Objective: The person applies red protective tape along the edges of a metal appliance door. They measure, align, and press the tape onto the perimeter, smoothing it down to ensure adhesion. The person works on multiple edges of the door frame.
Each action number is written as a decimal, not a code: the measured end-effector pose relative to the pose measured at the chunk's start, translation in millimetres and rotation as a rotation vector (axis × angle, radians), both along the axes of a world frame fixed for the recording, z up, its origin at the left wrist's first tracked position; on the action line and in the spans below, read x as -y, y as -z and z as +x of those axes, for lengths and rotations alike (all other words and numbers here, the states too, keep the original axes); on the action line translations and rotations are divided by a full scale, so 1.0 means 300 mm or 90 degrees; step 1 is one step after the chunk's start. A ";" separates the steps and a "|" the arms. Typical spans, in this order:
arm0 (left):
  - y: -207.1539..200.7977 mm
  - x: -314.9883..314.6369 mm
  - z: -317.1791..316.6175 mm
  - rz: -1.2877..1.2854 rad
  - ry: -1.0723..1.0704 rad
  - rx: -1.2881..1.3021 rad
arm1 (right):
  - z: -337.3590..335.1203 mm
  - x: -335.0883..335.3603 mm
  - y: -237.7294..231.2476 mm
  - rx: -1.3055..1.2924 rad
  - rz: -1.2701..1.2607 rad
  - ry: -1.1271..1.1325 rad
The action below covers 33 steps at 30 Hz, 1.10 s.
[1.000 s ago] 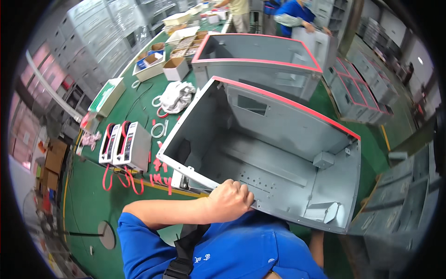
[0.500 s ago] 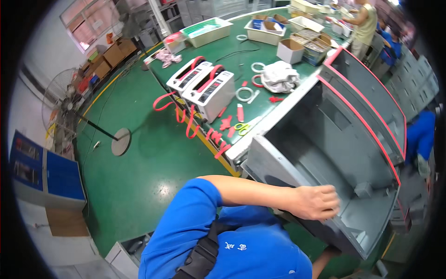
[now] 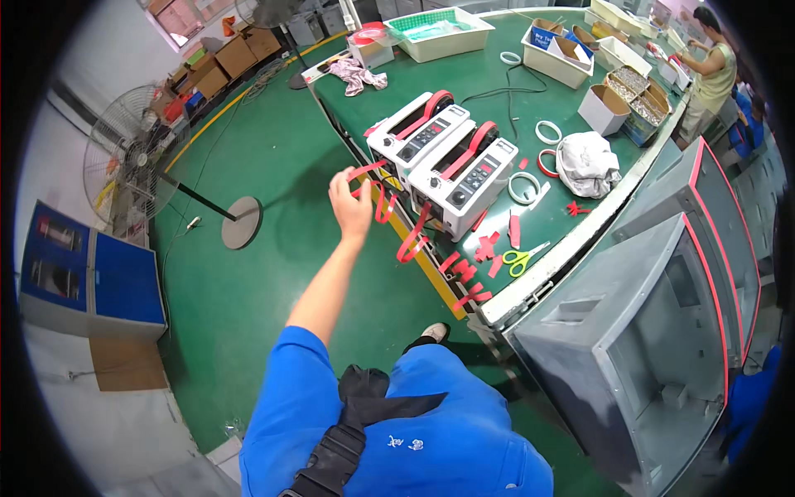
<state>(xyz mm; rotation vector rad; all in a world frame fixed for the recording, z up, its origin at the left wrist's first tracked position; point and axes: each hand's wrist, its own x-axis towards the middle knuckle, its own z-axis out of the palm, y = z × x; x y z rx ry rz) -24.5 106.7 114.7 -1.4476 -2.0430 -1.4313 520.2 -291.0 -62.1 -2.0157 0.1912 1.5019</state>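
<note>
Your left hand (image 3: 351, 205): out over floor (image 3: 290, 273), fingers half-curled at red strip (image 3: 367, 171); cannot tell whether you pinch it. Your right hand: out of view. Strip runs from front of left dispenser (image 3: 418, 142), at table (image 3: 439, 79) edge. Right dispenser (image 3: 468, 184) just beside, red tape (image 3: 411, 240) hanging from front. Farther right on table: cut pieces (image 3: 486, 246), green-handled scissors (image 3: 520, 259), white cloth (image 3: 588, 164). At your right, grey cabinet (image 3: 571, 340), red-trimmed.

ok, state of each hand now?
Left hand: at the red tape strip hanging off the farther white dispenser, fingers partly curled; can't tell if it's gripping.
Right hand: out of view, can't tell.
</note>
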 end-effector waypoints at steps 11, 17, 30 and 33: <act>0.111 0.050 -0.384 -0.328 0.229 0.192 | -0.561 -0.653 -0.217 -0.036 0.303 -0.179; 0.197 0.608 -0.713 -0.393 0.023 0.251 | -0.741 -0.774 -0.316 0.001 0.491 -0.445; -0.360 0.611 0.191 -0.391 0.830 0.008 | -0.882 -0.744 -0.996 0.565 1.034 -0.892; -0.367 0.662 0.339 -0.357 0.909 -0.006 | -0.728 -0.597 -0.938 0.551 0.964 -0.829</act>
